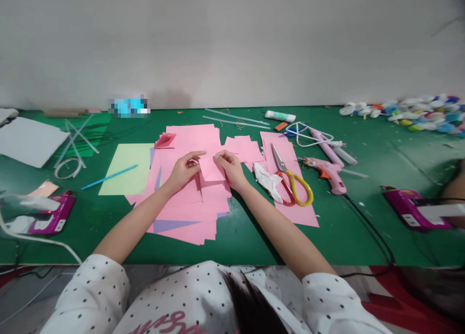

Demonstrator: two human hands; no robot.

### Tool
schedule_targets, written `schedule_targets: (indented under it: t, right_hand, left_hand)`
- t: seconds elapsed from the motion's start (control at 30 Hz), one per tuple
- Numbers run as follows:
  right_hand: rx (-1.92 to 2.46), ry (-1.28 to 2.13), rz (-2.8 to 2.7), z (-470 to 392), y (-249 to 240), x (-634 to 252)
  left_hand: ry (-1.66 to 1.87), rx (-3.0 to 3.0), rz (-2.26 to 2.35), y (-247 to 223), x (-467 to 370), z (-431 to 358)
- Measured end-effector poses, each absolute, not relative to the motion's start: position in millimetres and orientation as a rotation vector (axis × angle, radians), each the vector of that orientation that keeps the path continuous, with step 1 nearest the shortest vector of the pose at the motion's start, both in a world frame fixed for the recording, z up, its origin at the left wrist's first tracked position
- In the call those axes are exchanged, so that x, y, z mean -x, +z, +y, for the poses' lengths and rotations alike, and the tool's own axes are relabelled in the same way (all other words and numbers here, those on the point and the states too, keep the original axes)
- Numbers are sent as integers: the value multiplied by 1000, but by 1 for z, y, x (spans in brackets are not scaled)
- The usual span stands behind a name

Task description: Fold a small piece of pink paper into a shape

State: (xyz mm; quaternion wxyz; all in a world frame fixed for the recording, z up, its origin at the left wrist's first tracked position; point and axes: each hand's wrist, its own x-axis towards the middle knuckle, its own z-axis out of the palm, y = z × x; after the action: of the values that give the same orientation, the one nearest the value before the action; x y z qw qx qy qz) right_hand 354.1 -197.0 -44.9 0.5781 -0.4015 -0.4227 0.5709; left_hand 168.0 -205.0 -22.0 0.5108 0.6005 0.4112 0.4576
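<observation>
A small pink square of paper (211, 170) is held up over a stack of larger pink sheets (178, 210). My right hand (231, 170) pinches its right side between thumb and fingers. At its left edge, my left hand (186, 170) has curled fingers and the thumb against the paper. A folded pink paper piece (166, 140) rests at the stack's upper left. More small pink squares (247, 150) lie beyond my right hand. Purple sheets (170, 225) peek out from under the pink ones.
Right of the stack lie yellow-and-red-handled scissors (288, 179), crumpled tissue (268, 181), a pink glue gun (329, 174) and a glue stick tube (279, 116). To the left are a blue pencil (109, 177) on pale green paper (125, 154), a tape roll (68, 168) and a purple power strip (56, 215).
</observation>
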Motion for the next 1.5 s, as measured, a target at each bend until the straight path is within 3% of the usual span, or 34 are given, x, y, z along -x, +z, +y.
schedule_targets:
  t: [1.5]
  right_hand:
    - [995, 1136, -1342, -206, -38, -348]
  left_hand:
    - [1174, -1339, 1092, -26, -167, -206]
